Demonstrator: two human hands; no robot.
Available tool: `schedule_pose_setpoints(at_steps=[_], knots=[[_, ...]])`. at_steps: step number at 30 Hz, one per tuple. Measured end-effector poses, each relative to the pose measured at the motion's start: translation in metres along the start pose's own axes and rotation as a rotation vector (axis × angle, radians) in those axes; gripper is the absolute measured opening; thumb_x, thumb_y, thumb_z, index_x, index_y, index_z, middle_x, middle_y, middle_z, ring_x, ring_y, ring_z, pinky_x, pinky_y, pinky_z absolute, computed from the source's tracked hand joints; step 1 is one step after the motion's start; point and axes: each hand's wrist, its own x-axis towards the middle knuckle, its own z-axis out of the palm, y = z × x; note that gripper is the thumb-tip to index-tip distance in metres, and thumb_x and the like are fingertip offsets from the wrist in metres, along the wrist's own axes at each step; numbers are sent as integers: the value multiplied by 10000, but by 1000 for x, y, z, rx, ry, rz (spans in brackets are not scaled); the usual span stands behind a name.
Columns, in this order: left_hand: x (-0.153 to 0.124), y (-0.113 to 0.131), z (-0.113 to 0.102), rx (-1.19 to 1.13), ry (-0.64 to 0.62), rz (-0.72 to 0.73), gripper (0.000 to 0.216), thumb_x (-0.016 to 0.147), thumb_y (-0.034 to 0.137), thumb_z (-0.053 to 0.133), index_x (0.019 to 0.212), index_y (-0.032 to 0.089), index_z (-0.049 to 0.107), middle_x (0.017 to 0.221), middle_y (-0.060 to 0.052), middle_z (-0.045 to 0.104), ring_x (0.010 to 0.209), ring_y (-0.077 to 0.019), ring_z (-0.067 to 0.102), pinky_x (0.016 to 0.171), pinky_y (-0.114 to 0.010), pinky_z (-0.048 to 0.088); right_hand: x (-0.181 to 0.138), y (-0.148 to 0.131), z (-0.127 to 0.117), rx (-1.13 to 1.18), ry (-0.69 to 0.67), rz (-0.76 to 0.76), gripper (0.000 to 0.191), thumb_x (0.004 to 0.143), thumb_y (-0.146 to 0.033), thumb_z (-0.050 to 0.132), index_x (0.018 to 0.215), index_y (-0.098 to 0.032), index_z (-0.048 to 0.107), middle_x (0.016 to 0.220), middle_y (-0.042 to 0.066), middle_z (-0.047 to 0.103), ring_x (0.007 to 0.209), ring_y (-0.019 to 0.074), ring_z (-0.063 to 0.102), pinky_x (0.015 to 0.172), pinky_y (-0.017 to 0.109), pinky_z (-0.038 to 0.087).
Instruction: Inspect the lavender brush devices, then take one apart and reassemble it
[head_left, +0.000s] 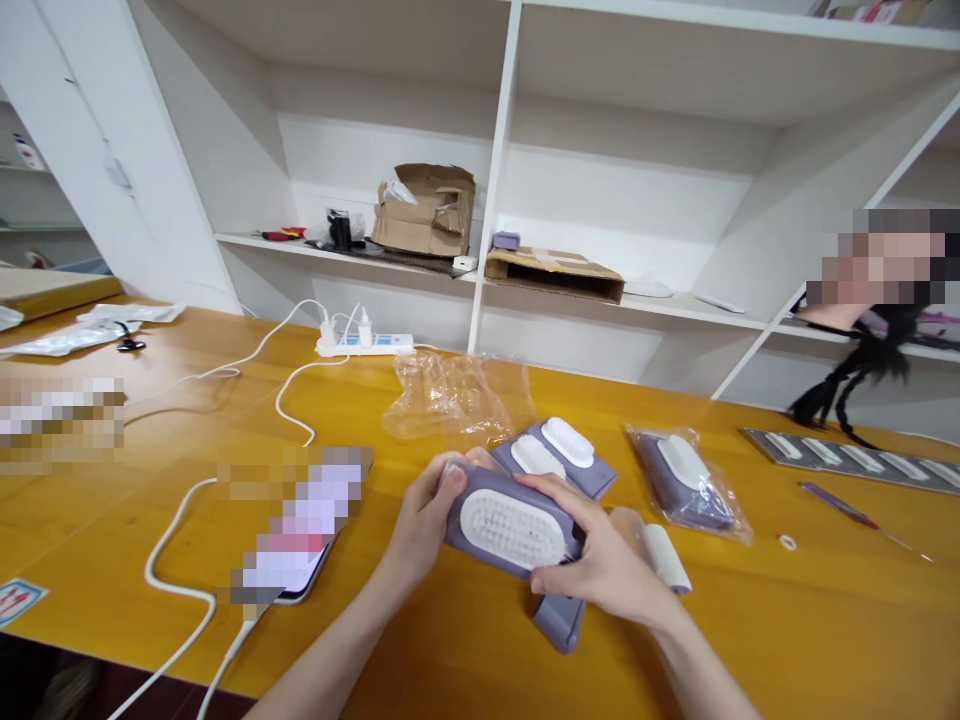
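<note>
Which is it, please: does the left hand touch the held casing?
Touching: the head view shows the left hand gripping the purple casing by one end.

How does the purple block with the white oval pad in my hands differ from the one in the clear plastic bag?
The left hand and right hand grip the held purple block, while the bagged purple block lies on the wooden table. The held block shows no wrapping; the bagged block sits inside a clear plastic bag. Both have a white oval pad on one face.
</note>
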Motion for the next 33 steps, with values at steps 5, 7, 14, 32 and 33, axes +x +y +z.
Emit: schedule_pose_setpoints(at_steps=[5, 7, 14, 32, 33], knots=[[5, -2, -1, 53, 9, 47, 217, 790, 388, 556, 809, 208, 675, 791, -25, 640, 770, -197, 538, 688, -250, 409, -2, -2, 2, -18, 35, 18, 718, 580, -106, 726, 1240, -301, 521, 1245, 32, 544, 1176, 268, 482, 1031, 462, 329], [6, -3, -1, 31, 22, 57, 214, 795, 383, 548, 802, 205, 667, 774, -22, 629, 755, -192, 535, 678, -248, 411, -2, -3, 3, -22, 49, 37, 707, 580, -106, 720, 1233, -294, 526, 1247, 34, 543, 1176, 271, 481, 1027, 456, 337], [4, -3, 3, 16, -45, 50, 239, 809, 396, 515, 795, 192, 640, 765, -17, 611, 733, -166, 537, 668, -236, 417, -2, -7, 0, -12, 69, 77, 686, 574, -111, 715, 1215, -287, 540, 1210, 23, 554, 1152, 263, 496, 1012, 425, 358], [25, -32, -22, 1036, 28, -85, 351, 795, 429, 463, 998, 207, 643, 993, -130, 671, 985, -338, 553, 797, -462, 389, -16, 38, -22, 237, 103, 153, 742, 579, -381, 771, 1258, -252, 500, 1131, 54, 617, 993, 278, 561, 823, 352, 447], [25, -33, -21, 1080, 41, -76, 389, 801, 432, 461, 1072, 202, 621, 1055, -144, 655, 1026, -353, 530, 812, -484, 376, -16, 38, -22, 246, 93, 152, 746, 578, -382, 774, 1259, -250, 498, 1131, 55, 618, 997, 280, 561, 826, 352, 446]])
